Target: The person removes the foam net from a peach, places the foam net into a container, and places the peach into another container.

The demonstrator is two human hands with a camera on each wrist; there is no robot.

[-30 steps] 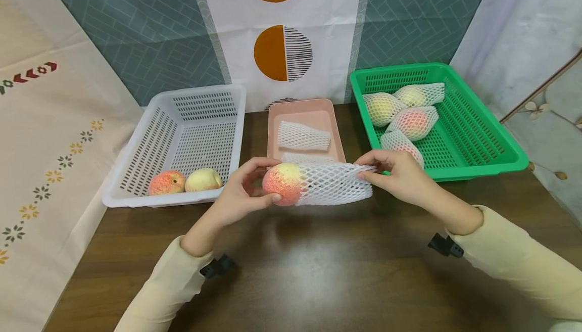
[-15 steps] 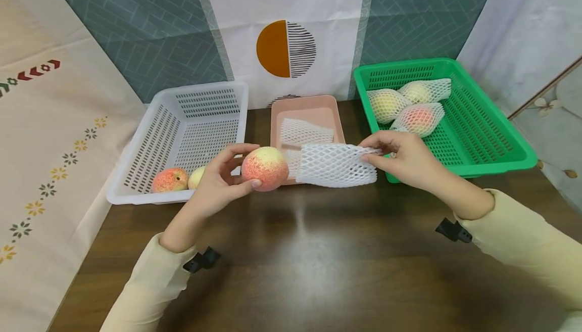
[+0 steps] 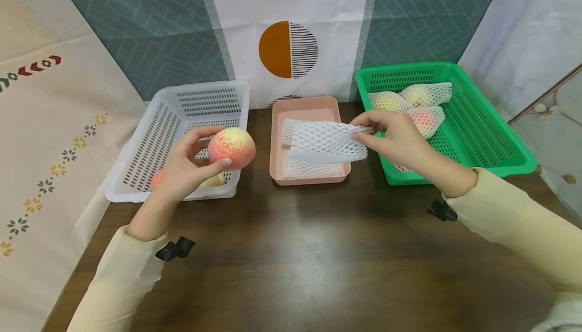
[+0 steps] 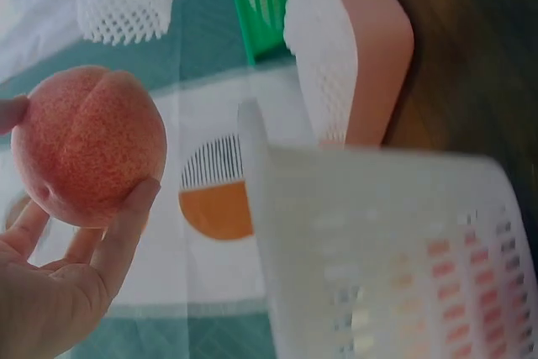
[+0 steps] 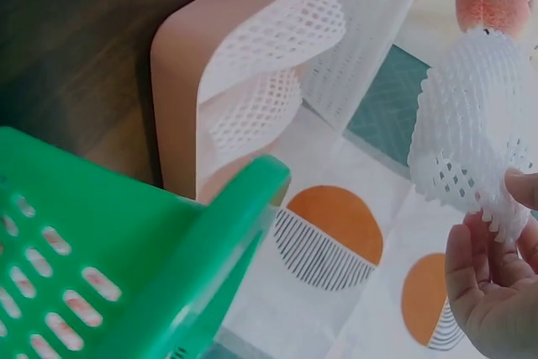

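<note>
A red and yellow peach (image 3: 232, 148) is gripped by my left hand (image 3: 182, 166), above the front right part of the white basket. In the left wrist view the fingers curl round the peach (image 4: 91, 147) from below. My right hand (image 3: 395, 137) pinches one end of a white foam net sleeve (image 3: 322, 141), which looks empty and hangs over the pink tray (image 3: 310, 181). Other foam sleeves (image 3: 313, 169) lie in that tray. In the right wrist view, finger and thumb hold the sleeve (image 5: 471, 115) at its gathered end, apart from the peach.
The white basket (image 3: 136, 146) at the left holds peaches, partly hidden by my left hand. At the right, the green basket (image 3: 488, 130) contains several net-wrapped peaches (image 3: 423, 120). A patterned cloth (image 3: 288, 87) hangs behind the brown table (image 3: 300, 271).
The peach came out of the foam sleeve and moved left with my left hand. My right hand carried the sleeve up and slightly left, over the pink tray.
</note>
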